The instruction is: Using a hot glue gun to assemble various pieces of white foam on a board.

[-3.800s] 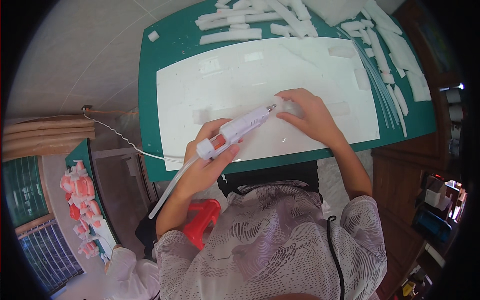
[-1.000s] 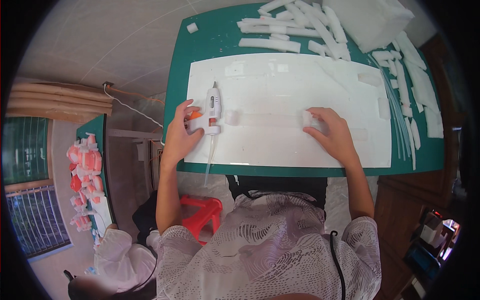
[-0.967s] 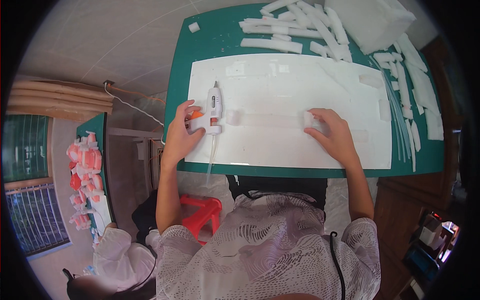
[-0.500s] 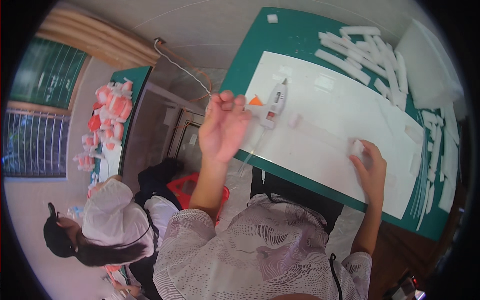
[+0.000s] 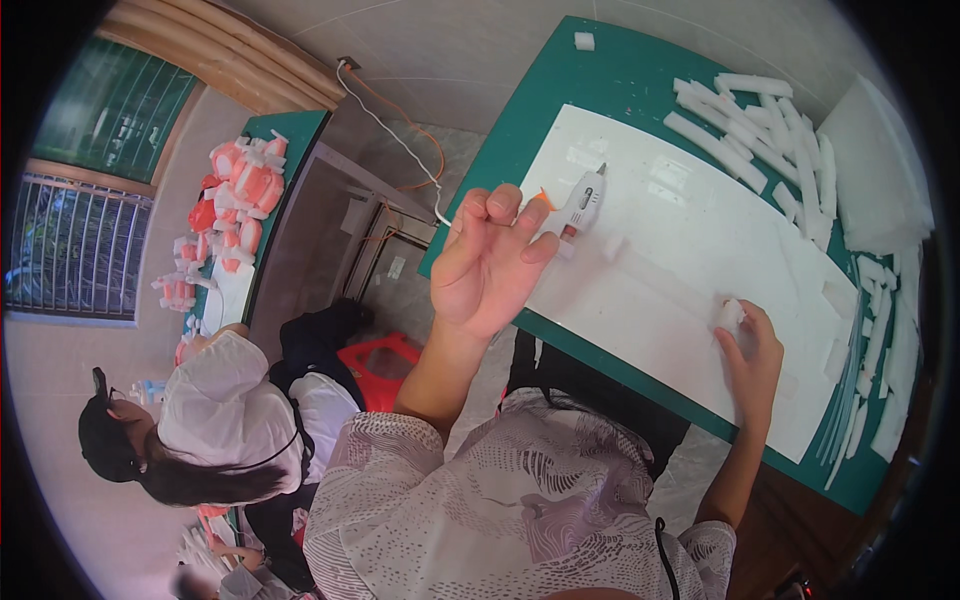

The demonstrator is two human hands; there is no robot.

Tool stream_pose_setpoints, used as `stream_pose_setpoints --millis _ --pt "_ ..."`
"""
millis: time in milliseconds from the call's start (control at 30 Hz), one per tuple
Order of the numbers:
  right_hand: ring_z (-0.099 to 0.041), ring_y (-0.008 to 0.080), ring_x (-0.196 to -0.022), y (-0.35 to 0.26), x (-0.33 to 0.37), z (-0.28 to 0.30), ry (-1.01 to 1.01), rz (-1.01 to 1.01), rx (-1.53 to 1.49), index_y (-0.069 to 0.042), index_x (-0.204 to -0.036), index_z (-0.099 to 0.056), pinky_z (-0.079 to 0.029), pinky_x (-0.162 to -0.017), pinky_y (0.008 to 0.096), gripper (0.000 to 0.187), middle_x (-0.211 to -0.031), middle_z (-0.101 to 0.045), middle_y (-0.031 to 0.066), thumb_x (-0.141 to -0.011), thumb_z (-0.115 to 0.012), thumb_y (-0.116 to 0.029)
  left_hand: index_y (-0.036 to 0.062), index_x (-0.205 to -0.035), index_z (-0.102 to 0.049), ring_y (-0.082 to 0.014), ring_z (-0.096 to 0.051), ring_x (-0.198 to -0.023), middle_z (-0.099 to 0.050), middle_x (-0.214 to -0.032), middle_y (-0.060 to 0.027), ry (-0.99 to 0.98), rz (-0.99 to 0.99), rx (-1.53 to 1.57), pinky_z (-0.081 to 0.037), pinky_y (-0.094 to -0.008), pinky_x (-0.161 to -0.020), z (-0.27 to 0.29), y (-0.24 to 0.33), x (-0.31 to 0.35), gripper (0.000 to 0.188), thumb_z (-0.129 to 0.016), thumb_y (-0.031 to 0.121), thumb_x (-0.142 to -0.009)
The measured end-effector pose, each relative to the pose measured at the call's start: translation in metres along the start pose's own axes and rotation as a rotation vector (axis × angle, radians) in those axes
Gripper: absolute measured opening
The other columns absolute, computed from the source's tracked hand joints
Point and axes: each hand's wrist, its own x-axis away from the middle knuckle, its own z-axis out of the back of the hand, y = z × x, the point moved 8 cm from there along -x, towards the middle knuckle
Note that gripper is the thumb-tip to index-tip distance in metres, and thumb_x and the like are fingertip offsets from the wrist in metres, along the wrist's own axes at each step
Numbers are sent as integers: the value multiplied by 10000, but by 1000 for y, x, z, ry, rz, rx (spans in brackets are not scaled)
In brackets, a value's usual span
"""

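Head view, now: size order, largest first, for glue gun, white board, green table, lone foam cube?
1. green table
2. white board
3. glue gun, partly hidden by the left hand
4. lone foam cube

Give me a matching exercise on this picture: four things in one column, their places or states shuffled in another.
1. White plastic glue gun
2. Short white foam piece
3. Red plastic stool
4. Bare left hand

A. Raised, palm showing
B. Lying on the glossy white board
C. On the floor
D. Held in the bare right hand

Pairs: 1-B, 2-D, 3-C, 4-A
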Motion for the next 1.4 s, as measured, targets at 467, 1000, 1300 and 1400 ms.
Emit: stream_pose_setpoints --millis 467,1000,1300,1400 --pt "-594 319 -1046 -20 -2 4 -79 116 -2 -37 -1224 -607 -484 -916 384 511 -1163 -644 139 -757 -792 -133 63 -1391 -477 -203 -559 -1046 -571 -1272 -108 -44 208 -1725 -462 -317 -845 21 -42 -2 706 -758 0 -745" --pt "-586 329 -968 -5 29 53 -163 131 239 -51 -1116 -635 -480 -883 393 331 -1045 -655 125 -792 -704 -50 61 -1390 -474 -176 -549 -876 -672 -1138 -54 -110 399 -1750 -460 -279 -749 42 -59 -12 647 -734 35 -799" --pt "-567 324 -1023 -4 34 48 -278 156 301 -71 -1158 -638 -469 -915 397 360 -1128 -612 137 -802 -685 -46 57 -1379 -482 -253 -574 -944 -654 -1120 -95 -221 414 -1872 -471 -348 -844 21 -69 -12 616 -723 38 -812" --pt "-561 320 -1034 -14 31 38 -313 175 353 -81 -1185 -636 -461 -932 392 376 -1135 -596 132 -812 -680 -52 59 -1376 -482 -308 -578 -1007 -637 -1114 -130 -321 365 -1846 -459 -385 -900 12 -77 -12 596 -702 20 -824"
